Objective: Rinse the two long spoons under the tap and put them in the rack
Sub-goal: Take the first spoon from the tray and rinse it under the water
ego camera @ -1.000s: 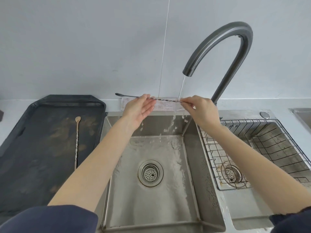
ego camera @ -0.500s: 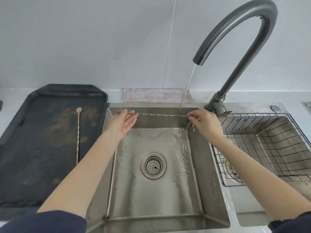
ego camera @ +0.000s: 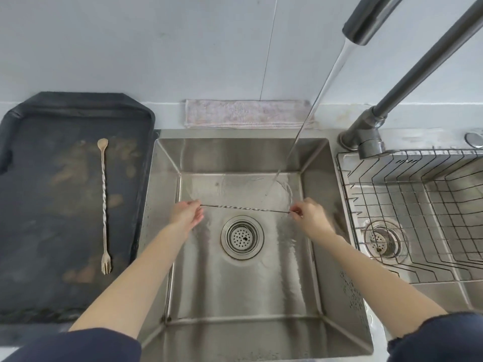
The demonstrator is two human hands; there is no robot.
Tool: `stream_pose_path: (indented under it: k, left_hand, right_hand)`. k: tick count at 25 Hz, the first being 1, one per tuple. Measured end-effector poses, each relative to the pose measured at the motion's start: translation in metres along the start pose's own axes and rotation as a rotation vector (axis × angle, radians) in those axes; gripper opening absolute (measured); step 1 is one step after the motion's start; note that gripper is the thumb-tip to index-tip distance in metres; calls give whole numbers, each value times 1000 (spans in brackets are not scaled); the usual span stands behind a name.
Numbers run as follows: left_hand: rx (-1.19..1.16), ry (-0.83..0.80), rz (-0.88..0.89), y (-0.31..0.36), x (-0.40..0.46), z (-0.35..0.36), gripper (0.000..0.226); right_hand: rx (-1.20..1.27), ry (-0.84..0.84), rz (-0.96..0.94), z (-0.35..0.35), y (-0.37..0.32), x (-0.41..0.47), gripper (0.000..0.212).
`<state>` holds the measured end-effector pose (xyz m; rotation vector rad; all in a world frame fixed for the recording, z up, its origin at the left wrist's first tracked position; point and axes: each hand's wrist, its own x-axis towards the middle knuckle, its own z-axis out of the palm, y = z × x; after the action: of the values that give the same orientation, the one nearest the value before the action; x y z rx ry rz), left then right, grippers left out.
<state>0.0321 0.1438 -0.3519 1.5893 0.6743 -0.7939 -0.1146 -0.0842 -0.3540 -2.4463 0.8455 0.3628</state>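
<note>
Spoon (ego camera: 245,208) lowered into sink (ego camera: 316,244), off stream (ego camera: 311,111). Left hand (ego camera: 186,215), right hand (ego camera: 309,216) pinch ends, baring twisted shaft for rinsing. Second spoon (ego camera: 104,205) waits on tray (ego camera: 31,205).

Silver twisted spoon (ego camera: 245,208); beige spoon (ego camera: 104,205); black tray (ego camera: 39,231).

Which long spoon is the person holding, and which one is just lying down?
The silver twisted spoon is held over the sink, pinched at its ends by the left hand and right hand. The beige spoon lies untouched on the dark tray.
</note>
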Motion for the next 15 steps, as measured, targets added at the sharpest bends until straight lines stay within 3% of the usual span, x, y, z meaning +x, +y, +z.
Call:
stream_pose_path:
  k: [3, 6, 11, 15]
  left_hand:
    - [155, 65, -5, -19, 16, -1, 5]
    - [351, 111, 36, -32, 28, -4, 24]
    - [391, 137, 38, -41, 31, -2, 7]
    - [475, 118, 26, -43, 29, 1, 31]
  right_hand:
    - [-66, -66, 20, 18, 8, 1, 17]
    - [-64, -107, 27, 30, 12, 1, 18]
    - [-100, -152, 52, 41, 13, 1, 19]
    - [-143, -172, 71, 45, 12, 2, 20]
